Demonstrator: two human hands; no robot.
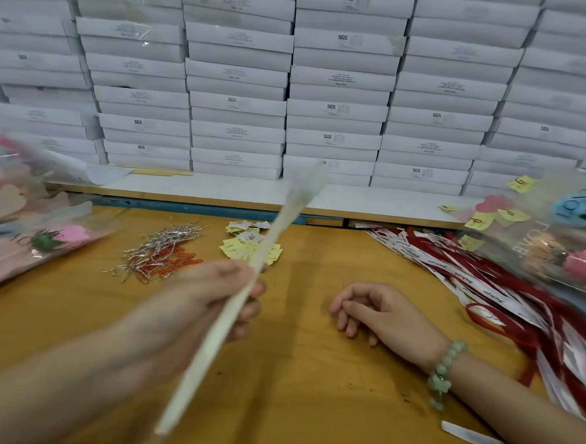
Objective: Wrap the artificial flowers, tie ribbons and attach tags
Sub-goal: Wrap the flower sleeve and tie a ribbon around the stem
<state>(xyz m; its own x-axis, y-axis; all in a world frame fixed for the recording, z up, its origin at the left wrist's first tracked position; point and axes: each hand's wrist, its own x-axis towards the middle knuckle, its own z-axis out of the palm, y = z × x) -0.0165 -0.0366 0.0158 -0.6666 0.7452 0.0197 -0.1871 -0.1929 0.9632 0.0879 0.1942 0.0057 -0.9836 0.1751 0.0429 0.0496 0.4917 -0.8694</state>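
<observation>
**Nearest the viewer.** A long, pale cream-green artificial flower stem, blurred, slants from the lower edge up and away over the pile of small yellow paper tags. Its far tip appears sheathed in clear film, though the blur leaves this uncertain.

**Risk.** Only one hand steadies the stem. It could probably swing or slip through the grip, and its far end might sweep the tags out of order.

**Hands.** On the near side of the tags, the left hand has its fingers curled round the stem. To the near right of the tags, the right hand rests on the orange-brown wooden table, loosely curled and holding nothing.

**Beside the tags.** Silver and orange wire ties lie just to the left, and red and white printed ribbons lie well to the right.

**Beyond the tags.** Stacked flat white cardboard boxes.
</observation>
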